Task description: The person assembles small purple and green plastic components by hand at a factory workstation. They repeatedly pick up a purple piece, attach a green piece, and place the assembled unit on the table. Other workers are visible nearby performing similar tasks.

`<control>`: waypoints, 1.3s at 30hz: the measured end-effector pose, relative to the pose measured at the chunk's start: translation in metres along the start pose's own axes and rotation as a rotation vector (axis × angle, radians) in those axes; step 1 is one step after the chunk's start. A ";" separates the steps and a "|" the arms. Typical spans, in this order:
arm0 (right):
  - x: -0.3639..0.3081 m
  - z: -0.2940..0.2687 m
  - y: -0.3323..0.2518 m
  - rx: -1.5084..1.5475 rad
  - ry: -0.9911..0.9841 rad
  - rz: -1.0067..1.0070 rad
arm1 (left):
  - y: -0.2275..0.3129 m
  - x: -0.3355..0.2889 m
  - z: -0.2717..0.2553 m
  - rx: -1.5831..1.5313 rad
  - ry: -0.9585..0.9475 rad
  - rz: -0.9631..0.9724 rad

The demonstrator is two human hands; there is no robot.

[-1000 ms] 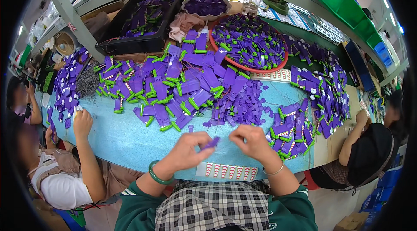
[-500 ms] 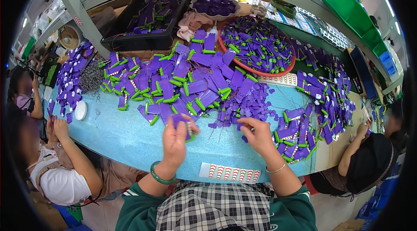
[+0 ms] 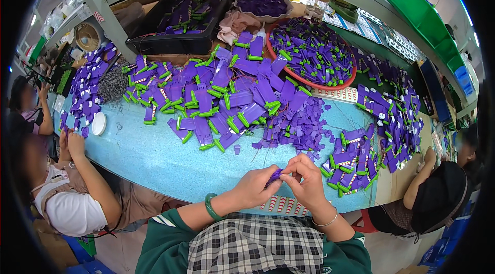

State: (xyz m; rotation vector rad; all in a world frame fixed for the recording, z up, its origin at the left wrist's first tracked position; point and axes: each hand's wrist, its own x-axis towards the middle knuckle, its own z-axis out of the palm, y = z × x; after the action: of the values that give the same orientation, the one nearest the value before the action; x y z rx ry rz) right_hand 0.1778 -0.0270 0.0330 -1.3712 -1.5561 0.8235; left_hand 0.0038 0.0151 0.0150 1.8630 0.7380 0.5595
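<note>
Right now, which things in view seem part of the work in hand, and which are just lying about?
Likely part of it:
- purple piece, held by left hand and right hand
- small loose purple pieces
- purple-and-green parts
- red-marked white strip

Apparently just lying about:
- pink cloth
- clear jar

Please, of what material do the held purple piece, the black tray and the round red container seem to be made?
Purple piece: perhaps plastic or fabric; it is small and mostly covered, so its finish stays unclear.
Black tray: probably moulded plastic, judging by its evenly coloured, stiff-looking walls.
Red container: likely plastic too, with a smooth-looking, evenly coloured rim.
</note>
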 end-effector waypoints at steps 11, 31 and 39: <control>-0.005 0.002 0.009 0.087 -0.084 0.093 | -0.005 -0.001 0.004 0.069 -0.084 -0.019; 0.000 -0.079 0.030 -0.050 -0.155 0.213 | 0.001 0.021 -0.010 0.338 0.139 0.164; -0.006 -0.103 0.006 -0.857 0.124 0.021 | -0.018 0.078 -0.073 1.160 0.424 0.091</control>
State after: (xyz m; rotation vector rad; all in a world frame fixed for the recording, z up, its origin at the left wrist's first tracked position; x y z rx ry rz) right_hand 0.2743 -0.0395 0.0668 -1.9801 -1.8806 0.0340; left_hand 0.0056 0.1226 0.0298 2.8815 1.4660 0.6540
